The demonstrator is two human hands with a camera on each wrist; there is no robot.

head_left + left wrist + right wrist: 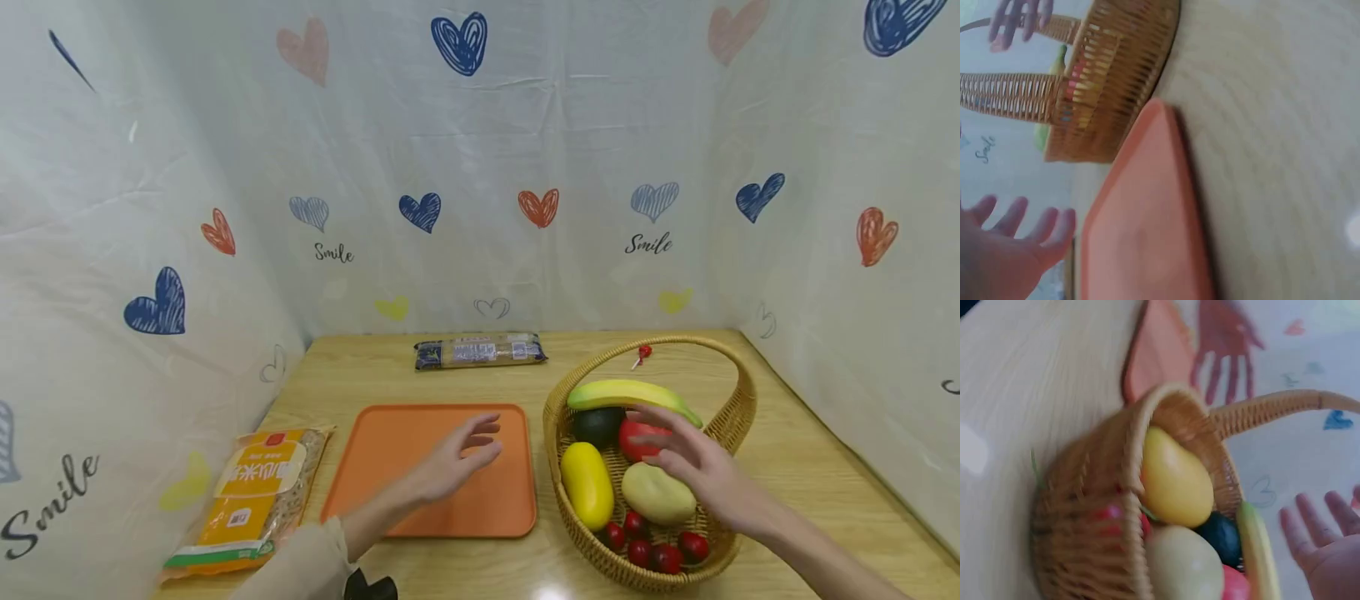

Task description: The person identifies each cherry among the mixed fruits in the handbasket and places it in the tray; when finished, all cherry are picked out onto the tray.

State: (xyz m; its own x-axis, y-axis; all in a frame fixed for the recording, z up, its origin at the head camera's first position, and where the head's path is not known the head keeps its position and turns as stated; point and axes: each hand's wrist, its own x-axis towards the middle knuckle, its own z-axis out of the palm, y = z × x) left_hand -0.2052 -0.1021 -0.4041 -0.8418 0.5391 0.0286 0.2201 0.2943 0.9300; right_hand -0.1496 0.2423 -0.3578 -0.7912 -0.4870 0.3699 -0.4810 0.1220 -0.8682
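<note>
While the right hand [697,471] hangs over the wicker basket [738,421] at the right, its fingers loose and grasping nothing, the left hand [457,462], likewise released, hovers over the orange tray [401,446] to the left. If the right hand caught the tall handle [701,340], the basket could tip; its 5 red cherries [640,552] at the near side, small and round, might then roll out.

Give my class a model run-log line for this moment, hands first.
left hand: over orange tray, holds nothing | right hand: over wicker basket, holds nothing | in basket: banana, cherries, among others
</note>
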